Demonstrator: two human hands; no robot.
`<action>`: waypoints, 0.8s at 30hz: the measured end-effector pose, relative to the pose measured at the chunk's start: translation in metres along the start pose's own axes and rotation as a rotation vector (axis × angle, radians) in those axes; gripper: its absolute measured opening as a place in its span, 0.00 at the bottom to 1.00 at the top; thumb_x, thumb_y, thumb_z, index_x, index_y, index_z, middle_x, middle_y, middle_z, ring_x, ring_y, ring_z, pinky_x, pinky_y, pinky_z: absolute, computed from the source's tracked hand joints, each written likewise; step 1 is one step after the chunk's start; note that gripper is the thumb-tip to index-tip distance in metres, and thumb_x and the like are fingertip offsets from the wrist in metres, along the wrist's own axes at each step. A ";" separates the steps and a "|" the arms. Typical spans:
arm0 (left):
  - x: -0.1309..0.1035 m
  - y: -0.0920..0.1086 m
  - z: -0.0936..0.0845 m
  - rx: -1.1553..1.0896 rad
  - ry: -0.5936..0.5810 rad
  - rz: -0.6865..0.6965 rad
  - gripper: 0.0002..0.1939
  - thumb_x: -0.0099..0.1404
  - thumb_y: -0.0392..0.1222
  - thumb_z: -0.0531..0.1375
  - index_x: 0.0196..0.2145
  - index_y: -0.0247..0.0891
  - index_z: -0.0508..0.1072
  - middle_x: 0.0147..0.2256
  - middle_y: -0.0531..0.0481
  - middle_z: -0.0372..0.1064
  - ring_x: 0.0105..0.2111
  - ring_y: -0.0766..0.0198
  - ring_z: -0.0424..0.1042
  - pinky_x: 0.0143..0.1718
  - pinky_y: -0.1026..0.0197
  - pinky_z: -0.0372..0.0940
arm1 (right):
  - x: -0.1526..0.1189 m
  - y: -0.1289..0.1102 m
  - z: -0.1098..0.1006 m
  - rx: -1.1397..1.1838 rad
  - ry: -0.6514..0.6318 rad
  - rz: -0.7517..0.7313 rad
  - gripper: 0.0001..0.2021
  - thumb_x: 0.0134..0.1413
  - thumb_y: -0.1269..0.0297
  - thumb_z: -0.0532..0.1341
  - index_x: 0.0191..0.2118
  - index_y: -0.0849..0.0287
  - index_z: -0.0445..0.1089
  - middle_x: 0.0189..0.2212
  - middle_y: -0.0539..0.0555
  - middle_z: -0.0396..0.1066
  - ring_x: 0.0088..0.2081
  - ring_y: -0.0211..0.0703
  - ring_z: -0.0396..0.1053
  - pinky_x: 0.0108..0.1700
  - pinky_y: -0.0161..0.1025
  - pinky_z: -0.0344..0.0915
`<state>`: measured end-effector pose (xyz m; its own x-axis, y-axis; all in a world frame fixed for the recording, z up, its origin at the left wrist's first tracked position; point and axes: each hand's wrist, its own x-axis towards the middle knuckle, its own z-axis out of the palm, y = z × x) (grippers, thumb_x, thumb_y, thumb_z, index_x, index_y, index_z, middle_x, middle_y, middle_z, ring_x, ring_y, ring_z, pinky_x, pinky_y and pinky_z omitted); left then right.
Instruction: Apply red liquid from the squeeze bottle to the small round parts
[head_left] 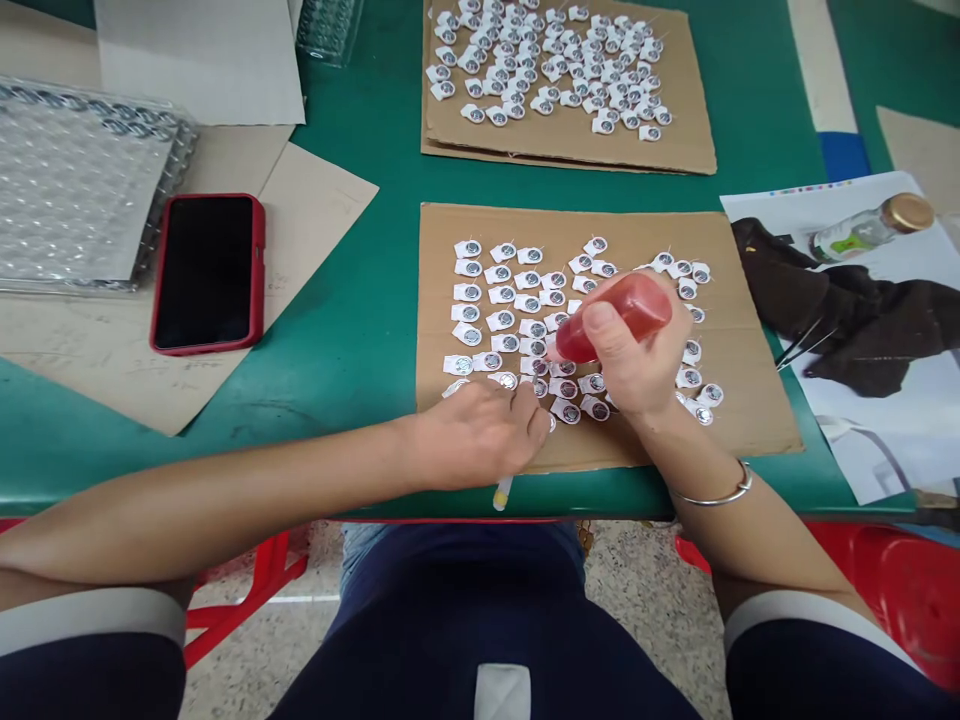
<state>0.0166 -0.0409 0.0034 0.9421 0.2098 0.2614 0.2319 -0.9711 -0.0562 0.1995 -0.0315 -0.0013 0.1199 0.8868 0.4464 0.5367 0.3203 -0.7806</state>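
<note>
A brown cardboard sheet [750, 400] lies in front of me, with rows of small white tags [466, 292] that bear round dark prints. My right hand [652, 375] is wrapped round a red squeeze bottle [637, 308], tilted so its narrow end points down and left at the tags. Low over the sheet's near edge, my left hand [480, 435] is closed, its fingertips mostly hidden. From beneath it sticks out a thin pale stick with a yellowish end [502, 494]. The hands are close together but apart.
Farther back, a second cardboard sheet [570, 155] carries many similar tags. A red-cased phone [208, 272] rests on paper at left, near bubble wrap [75, 190]. At right are a dark cloth [862, 310], tweezers [806, 345] and a glass jar [862, 232] on white paper.
</note>
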 end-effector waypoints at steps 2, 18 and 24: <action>0.000 0.002 0.000 0.036 0.005 0.010 0.09 0.59 0.27 0.48 0.30 0.30 0.67 0.28 0.40 0.71 0.24 0.61 0.71 0.23 0.60 0.67 | -0.002 0.002 0.001 -0.020 0.016 0.028 0.14 0.46 0.50 0.59 0.32 0.57 0.64 0.25 0.50 0.65 0.25 0.39 0.67 0.30 0.45 0.67; -0.001 0.001 0.001 0.051 0.060 0.053 0.08 0.59 0.28 0.48 0.31 0.28 0.67 0.32 0.34 0.72 0.24 0.59 0.72 0.19 0.60 0.66 | -0.003 -0.001 0.003 -0.078 -0.036 0.076 0.15 0.43 0.51 0.62 0.30 0.56 0.64 0.26 0.51 0.66 0.28 0.40 0.67 0.33 0.46 0.65; -0.001 0.001 0.002 0.071 0.073 0.059 0.07 0.59 0.28 0.49 0.31 0.28 0.67 0.34 0.32 0.72 0.25 0.58 0.72 0.20 0.60 0.67 | -0.002 -0.002 0.004 -0.080 -0.017 0.061 0.14 0.44 0.50 0.61 0.30 0.56 0.64 0.24 0.50 0.66 0.26 0.39 0.66 0.31 0.45 0.65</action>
<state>0.0167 -0.0418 0.0014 0.9351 0.1413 0.3251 0.1955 -0.9706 -0.1405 0.1953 -0.0324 -0.0022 0.1405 0.9094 0.3914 0.5936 0.2390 -0.7684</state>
